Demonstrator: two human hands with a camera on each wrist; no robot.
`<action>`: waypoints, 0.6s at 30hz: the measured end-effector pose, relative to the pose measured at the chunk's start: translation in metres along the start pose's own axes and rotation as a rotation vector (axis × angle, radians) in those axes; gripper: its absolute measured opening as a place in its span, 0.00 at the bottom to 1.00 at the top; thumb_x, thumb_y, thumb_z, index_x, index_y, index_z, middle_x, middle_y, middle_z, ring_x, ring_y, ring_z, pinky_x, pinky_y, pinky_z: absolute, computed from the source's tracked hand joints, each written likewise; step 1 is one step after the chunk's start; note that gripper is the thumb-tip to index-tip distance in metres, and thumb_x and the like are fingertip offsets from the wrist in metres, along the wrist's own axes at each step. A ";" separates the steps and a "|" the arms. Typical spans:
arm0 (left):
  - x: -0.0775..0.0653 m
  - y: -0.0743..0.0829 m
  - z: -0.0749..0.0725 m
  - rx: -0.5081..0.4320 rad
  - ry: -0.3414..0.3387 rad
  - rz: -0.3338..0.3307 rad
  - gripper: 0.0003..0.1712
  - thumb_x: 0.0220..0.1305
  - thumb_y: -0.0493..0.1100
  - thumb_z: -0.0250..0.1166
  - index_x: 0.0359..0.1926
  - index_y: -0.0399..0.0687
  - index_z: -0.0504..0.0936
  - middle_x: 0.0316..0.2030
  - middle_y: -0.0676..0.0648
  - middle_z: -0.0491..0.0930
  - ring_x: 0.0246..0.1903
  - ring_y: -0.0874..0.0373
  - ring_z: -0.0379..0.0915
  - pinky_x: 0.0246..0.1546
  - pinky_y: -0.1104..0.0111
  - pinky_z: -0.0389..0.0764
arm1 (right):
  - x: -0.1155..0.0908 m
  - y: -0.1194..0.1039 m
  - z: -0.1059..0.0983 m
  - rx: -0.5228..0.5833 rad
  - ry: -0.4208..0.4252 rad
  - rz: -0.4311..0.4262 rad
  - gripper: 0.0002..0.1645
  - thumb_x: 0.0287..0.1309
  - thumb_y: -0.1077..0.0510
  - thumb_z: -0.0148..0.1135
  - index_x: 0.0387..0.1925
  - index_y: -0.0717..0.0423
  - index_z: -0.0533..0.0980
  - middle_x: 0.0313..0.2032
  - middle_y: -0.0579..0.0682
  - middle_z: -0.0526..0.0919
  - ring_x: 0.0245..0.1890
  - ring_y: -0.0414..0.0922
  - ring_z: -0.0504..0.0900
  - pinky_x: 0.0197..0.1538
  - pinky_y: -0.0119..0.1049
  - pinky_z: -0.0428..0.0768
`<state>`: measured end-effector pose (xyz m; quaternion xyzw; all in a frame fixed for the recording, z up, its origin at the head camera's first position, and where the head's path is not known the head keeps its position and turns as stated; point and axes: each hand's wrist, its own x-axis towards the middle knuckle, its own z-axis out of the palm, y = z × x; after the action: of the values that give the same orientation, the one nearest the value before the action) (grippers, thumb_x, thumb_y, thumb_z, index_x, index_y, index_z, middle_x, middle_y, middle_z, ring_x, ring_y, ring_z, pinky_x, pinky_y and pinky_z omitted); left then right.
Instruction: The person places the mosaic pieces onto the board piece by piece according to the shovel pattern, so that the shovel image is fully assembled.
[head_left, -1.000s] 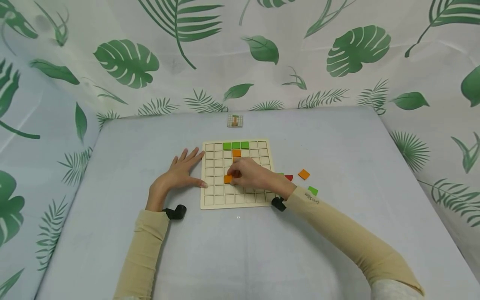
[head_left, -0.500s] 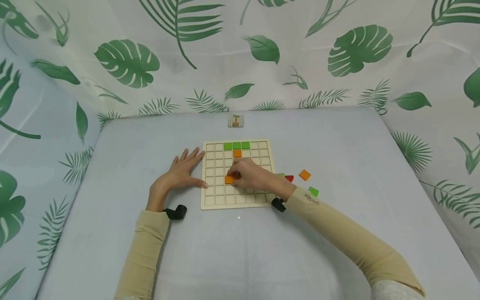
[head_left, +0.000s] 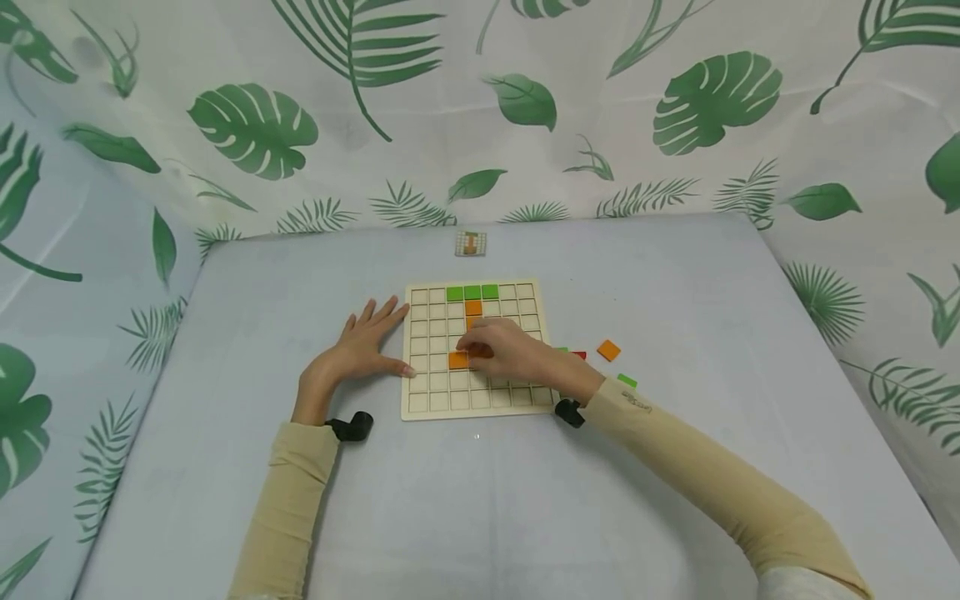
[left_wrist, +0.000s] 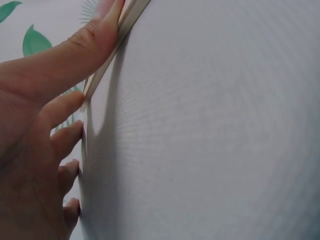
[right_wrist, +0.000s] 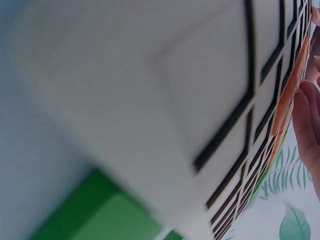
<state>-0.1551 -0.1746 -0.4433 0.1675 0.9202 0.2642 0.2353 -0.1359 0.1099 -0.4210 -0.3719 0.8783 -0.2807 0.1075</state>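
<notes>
A cream gridded board (head_left: 440,402) lies flat on the table. Three green square tiles (head_left: 472,292) line its far row, with orange square tiles (head_left: 473,308) in a column below the middle one. My right hand (head_left: 510,350) is over the board, fingers bent, index finger and thumb around orange tiles low in that column, partly covering them. Just left of its fingertips an orange tile (head_left: 457,361) lies in a square. In the right wrist view, orange tiles (right_wrist: 286,102) lie flat beside the fingertips. My left hand (head_left: 362,343) rests spread, thumb and fingertips at the board's left edge.
Right of the board lie a loose orange tile (head_left: 608,350), a green tile (head_left: 627,381), and a red piece (head_left: 581,356) partly hidden by my right arm. A small pattern card (head_left: 471,243) sits beyond the board. Leaf-printed cloth (head_left: 525,150) hangs behind the table.
My right hand has shifted slightly right, showing more of the orange column above it and more of the orange tile beside its fingertips. The left hand stays in place.
</notes>
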 end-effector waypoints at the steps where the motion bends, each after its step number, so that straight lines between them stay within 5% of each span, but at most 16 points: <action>1: 0.000 0.000 0.000 0.000 0.001 0.000 0.66 0.55 0.58 0.78 0.83 0.49 0.46 0.83 0.42 0.36 0.81 0.38 0.20 0.78 0.40 0.25 | -0.002 0.001 0.000 0.003 0.004 0.007 0.13 0.61 0.65 0.71 0.48 0.62 0.85 0.44 0.53 0.87 0.41 0.46 0.80 0.48 0.37 0.81; 18: -0.001 0.001 0.000 0.000 0.001 0.001 0.65 0.56 0.57 0.78 0.83 0.48 0.46 0.83 0.42 0.36 0.81 0.39 0.20 0.78 0.41 0.25 | -0.035 0.010 -0.015 0.038 0.029 0.082 0.14 0.61 0.67 0.69 0.49 0.63 0.85 0.43 0.53 0.87 0.38 0.43 0.81 0.43 0.33 0.84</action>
<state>-0.1536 -0.1741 -0.4424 0.1677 0.9203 0.2644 0.2348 -0.1230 0.1462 -0.4152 -0.3292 0.8888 -0.2980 0.1133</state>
